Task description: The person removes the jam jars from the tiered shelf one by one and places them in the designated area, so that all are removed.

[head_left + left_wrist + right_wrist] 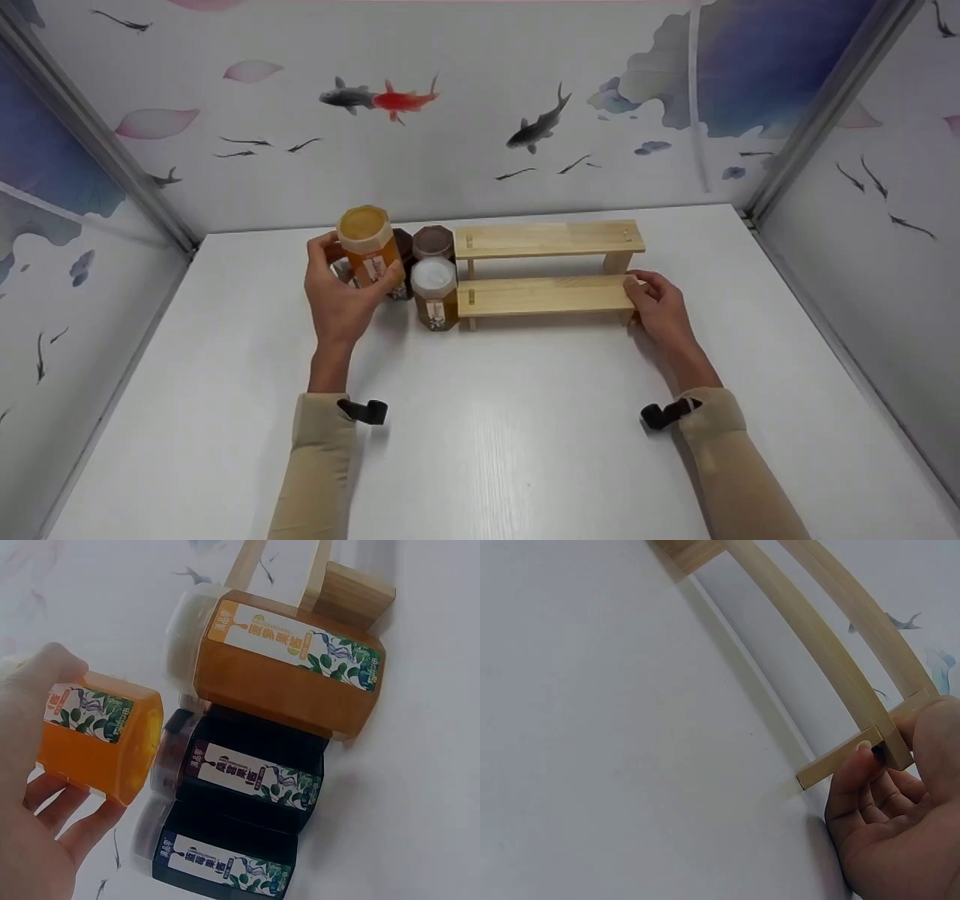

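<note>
My left hand (337, 307) grips an eight-sided jam jar (375, 262) with orange contents, thumb on one side and fingers on the other. In the left wrist view that jar's base stands higher than the bases of the jars beside it. An amber jar with a whitish lid (436, 309) stands at the left end of a two-step wooden rack (546, 295). Two dark jars, one labelled in purple (255, 772) and one in blue (225, 859), stand close by. My right hand (664, 307) pinches the right end of the rack's lower, front step.
The rack's upper step (551, 238) lies behind the lower one, near the back wall (465, 172) with painted fish. Side walls flank the white table (480, 420). Both wrists carry black straps over beige sleeves.
</note>
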A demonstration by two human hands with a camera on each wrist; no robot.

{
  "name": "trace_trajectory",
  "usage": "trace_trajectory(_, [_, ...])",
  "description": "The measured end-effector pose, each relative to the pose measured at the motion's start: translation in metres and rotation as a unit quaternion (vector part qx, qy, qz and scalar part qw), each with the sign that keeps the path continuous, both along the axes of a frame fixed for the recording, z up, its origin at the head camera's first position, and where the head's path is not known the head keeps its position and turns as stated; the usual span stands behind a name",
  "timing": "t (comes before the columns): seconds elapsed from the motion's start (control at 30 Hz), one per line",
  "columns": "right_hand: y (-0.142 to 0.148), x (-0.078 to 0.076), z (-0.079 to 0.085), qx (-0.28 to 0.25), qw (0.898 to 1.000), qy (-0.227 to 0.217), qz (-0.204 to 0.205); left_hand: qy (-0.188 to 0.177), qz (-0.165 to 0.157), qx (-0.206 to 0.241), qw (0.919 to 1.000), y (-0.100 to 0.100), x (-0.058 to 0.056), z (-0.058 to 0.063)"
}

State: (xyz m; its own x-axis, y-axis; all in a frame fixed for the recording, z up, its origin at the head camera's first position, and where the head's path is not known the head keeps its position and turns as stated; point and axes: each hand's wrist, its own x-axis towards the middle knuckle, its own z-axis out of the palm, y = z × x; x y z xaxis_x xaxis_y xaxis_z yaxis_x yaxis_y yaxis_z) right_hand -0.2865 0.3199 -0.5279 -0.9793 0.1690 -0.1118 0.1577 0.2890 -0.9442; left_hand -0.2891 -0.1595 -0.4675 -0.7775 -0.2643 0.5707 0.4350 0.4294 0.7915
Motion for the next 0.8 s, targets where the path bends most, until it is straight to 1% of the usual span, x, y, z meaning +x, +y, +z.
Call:
trace_trajectory(0.07, [-0.001,0.000,0.000,0.000,1.000,-0.001,-0.004,-0.008,0.000,-0.008,0.9999,-0.002,0.000,-0.002])
trace_trajectory(0.2, [-0.001,-0.001,0.001,-0.002,1.000,-0.001,-0.007,-0.013,-0.003,-0.027,0.9995,-0.004,0.000,-0.007])
trace_trajectory(0.33, [0.000,-0.002,0.001,0.000,1.000,-0.006,-0.004,-0.022,-0.010,-0.052,0.9984,-0.006,0.000,-0.016])
trace_trajectory(0.5, [0.001,-0.002,-0.001,0.004,1.000,-0.003,-0.005,-0.038,-0.034,-0.076,0.9958,-0.008,-0.002,-0.031])
trace_trajectory(0.67, [0.001,-0.001,-0.003,0.003,1.000,0.003,0.001,-0.051,-0.059,-0.089,0.9930,-0.013,-0.002,-0.043])
trace_trajectory(0.8, [0.001,-0.001,-0.003,-0.002,1.000,0.002,0.002,-0.071,-0.073,-0.100,0.9898,-0.018,-0.003,-0.052])
